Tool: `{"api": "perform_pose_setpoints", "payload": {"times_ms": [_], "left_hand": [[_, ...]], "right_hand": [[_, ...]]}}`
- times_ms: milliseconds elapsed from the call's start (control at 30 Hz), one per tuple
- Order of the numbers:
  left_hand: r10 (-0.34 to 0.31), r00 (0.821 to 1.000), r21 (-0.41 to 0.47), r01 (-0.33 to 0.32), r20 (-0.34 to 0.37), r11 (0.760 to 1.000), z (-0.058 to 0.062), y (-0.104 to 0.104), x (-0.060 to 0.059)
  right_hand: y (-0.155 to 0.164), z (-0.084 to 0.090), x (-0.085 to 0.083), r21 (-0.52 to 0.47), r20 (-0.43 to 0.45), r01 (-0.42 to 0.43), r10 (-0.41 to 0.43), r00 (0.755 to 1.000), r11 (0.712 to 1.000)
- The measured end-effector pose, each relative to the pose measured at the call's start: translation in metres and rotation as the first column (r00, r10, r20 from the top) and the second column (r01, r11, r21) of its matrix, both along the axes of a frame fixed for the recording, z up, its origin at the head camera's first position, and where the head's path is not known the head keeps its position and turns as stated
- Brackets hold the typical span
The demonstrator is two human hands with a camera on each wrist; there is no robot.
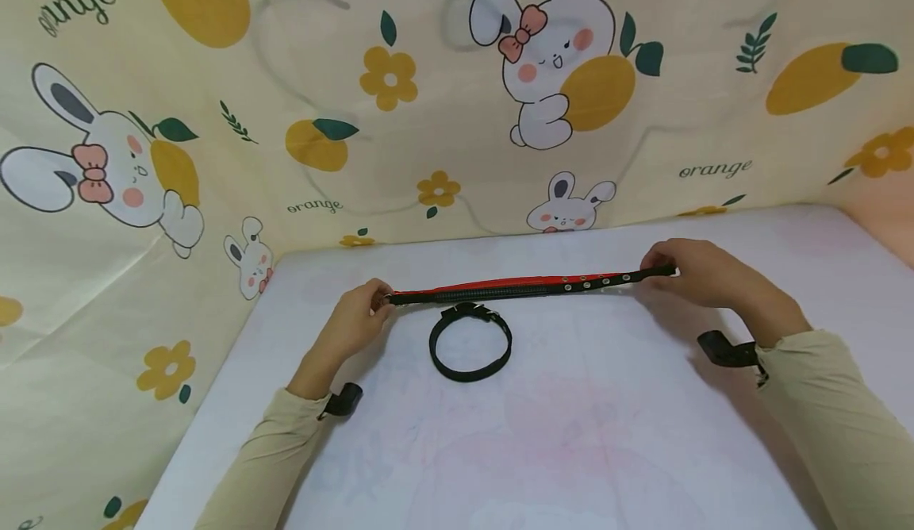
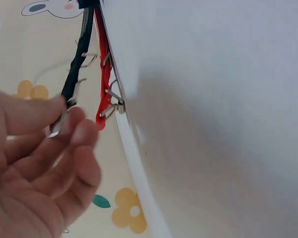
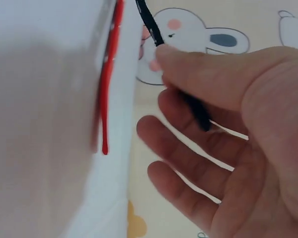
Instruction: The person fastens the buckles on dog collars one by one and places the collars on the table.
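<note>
- Fingers of the left hand point(image 1: 355, 322): thumb and forefinger pinch the buckle end of the red-and-black collar point(image 1: 528, 286); the left wrist view shows the fingertips point(image 2: 84, 133) closed on the metal buckle point(image 2: 59, 124), the remaining fingers loosely curled beneath.
- Fingers of the right hand point(image 1: 696, 272): thumb pressed onto the black strap tip point(image 3: 196, 111) against the forefinger, a pinch; the other fingers hang spread and relaxed below it.
- Position of the collar: held out straight between the two hands, level, just above the white table point(image 1: 571, 435), near its far side. Judged taut, since each hand takes one extreme end and the strap shows no sag.
- Orientation: red lining and black outer face both visible from the head view; a row of metal eyelets point(image 1: 596, 280) lies towards the right hand's end.
- In both wrist views a red streak shows on the glossy table surface beside the strap; judged to be the collar's reflection.
- Second item: a black collar point(image 1: 470, 345) fastened into a ring lies flat on the table just in front of the stretched one, between the hands, touched by neither.
- Surroundings: a printed cloth point(image 1: 457, 117) with rabbits and oranges hangs behind and to the left of the table.
- Both wrists carry a black camera mount point(image 1: 724, 349); the sleeves are beige.
</note>
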State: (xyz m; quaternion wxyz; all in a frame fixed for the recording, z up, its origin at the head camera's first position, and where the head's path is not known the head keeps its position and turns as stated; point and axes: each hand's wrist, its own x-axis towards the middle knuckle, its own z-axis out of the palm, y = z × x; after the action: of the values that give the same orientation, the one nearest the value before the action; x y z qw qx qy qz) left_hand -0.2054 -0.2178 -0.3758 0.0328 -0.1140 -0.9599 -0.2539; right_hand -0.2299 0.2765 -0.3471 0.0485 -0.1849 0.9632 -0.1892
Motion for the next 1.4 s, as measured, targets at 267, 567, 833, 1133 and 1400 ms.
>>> {"api": "perform_pose_setpoints", "payload": {"times_ms": [267,567,833,1133,1400], "left_hand": [[0.002,1.000,0.262,-0.010,0.031,0.965,0.004,0.002,-0.001],[0.046,0.998,0.471,-0.061,0.044,0.880,0.005,0.005,0.000],[0.103,0.995,0.617,-0.092,0.018,0.781,0.017,0.005,0.004],[-0.056,0.997,0.795,0.079,-0.057,0.601,0.026,0.011,0.012],[-0.136,0.981,0.866,0.184,-0.135,0.464,0.033,0.020,0.019]], "right_hand": [[-0.002,0.013,0.002,-0.122,-0.004,0.064,-0.065,0.998,0.990],[-0.011,0.020,0.004,-0.266,0.023,0.147,-0.146,0.989,0.953],[-0.018,0.029,0.012,-0.383,0.002,0.218,-0.235,0.972,0.898],[-0.024,0.035,0.019,-0.625,0.006,0.201,-0.253,0.968,0.754],[-0.032,0.040,0.024,-0.778,0.028,0.108,-0.137,0.990,0.619]]}}
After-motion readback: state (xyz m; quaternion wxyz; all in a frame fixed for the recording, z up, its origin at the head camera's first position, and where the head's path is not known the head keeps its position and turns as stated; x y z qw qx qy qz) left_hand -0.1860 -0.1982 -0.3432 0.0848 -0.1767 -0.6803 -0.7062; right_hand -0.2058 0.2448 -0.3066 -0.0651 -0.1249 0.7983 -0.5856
